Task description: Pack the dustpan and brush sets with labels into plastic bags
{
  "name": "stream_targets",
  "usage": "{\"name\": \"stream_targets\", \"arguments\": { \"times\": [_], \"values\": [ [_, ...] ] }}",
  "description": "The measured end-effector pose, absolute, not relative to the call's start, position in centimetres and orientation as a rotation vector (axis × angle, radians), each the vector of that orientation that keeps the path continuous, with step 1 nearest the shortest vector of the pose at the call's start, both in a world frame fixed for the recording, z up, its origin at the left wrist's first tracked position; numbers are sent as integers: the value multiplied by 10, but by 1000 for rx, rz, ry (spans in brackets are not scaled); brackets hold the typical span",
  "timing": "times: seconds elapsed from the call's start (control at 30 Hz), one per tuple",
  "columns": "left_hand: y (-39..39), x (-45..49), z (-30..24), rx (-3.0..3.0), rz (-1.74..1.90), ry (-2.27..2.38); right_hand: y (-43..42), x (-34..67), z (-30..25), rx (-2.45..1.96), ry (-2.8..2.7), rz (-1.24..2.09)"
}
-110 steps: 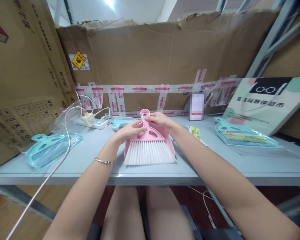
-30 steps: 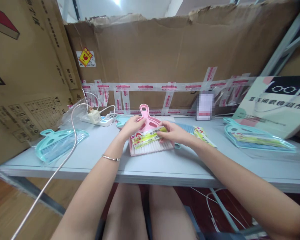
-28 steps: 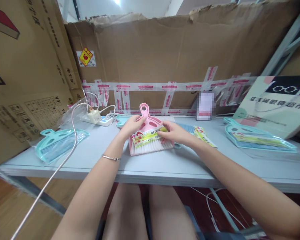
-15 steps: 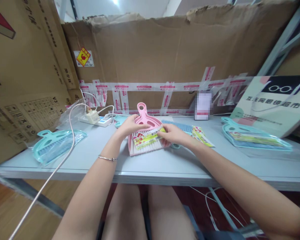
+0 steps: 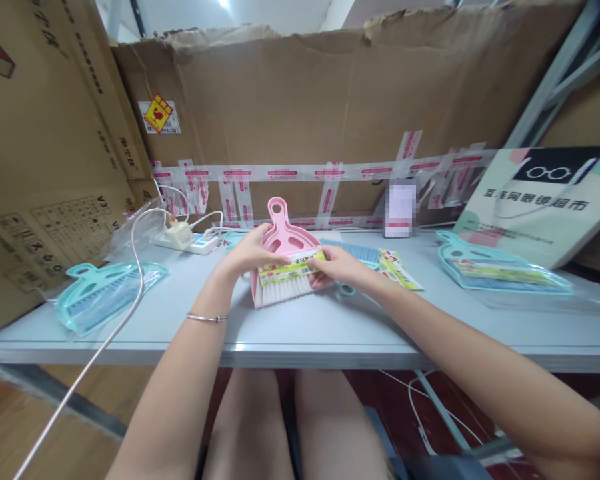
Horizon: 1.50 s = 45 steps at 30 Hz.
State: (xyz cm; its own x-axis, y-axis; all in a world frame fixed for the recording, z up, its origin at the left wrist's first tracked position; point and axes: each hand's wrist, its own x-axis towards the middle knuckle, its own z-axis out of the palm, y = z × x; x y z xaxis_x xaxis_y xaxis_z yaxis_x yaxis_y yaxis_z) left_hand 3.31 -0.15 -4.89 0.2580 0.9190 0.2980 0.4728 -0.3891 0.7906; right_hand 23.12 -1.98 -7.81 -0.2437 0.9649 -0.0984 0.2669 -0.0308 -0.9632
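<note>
A pink dustpan and brush set (image 5: 286,240) with white bristles lies on the grey table (image 5: 330,327), handle pointing away from me. A yellow-green paper label (image 5: 290,269) lies across it. My left hand (image 5: 250,252) grips the left side of the pink set, fingers curled over label and pan. My right hand (image 5: 336,265) pinches the label's right end against the set.
A bagged teal dustpan set (image 5: 103,297) lies at the left, another bagged teal dustpan set (image 5: 500,270) at the right. A loose teal brush (image 5: 357,253) and more labels (image 5: 397,267) sit behind my right hand. A power strip (image 5: 185,240) and white cable (image 5: 105,340) are at left. Cardboard walls surround the table.
Earlier both hands held the bare pink set upright. A label was then laid across it, and both hands have since pressed it flatter while the set tilted slightly left.
</note>
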Motion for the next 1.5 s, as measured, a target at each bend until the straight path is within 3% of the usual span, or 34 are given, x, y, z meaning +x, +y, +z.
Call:
{"name": "stream_targets", "arguments": {
  "times": [0.23,0.43,0.53,0.63,0.8,0.87,1.27,1.4,1.5],
  "values": [
    [-3,32,-48,1982,982,1306,-16,234,-84,-1312,-1686,1238],
    [-4,22,-45,1875,1035,1291,-21,242,-77,-1360,-1824,338],
    [-4,12,-39,1760,1128,1265,-18,245,-74,-1213,-1546,245],
    [-2,9,-34,1565,1309,1170,-13,241,-73,-1049,-1198,421],
    [3,31,-44,1441,1468,1082,-15,223,-77,-768,-1074,1350],
    [3,41,-50,1493,1472,1161,-18,216,-80,-708,-1021,1516],
    [-2,44,-52,1803,1465,1446,-10,213,-90,-736,-702,1518],
    [3,-23,-13,1771,1836,1804,-12,215,-89,-749,-716,1546],
    [12,-93,15,1678,1847,2313,-14,214,-89,-746,-746,1583]
  ]
}}
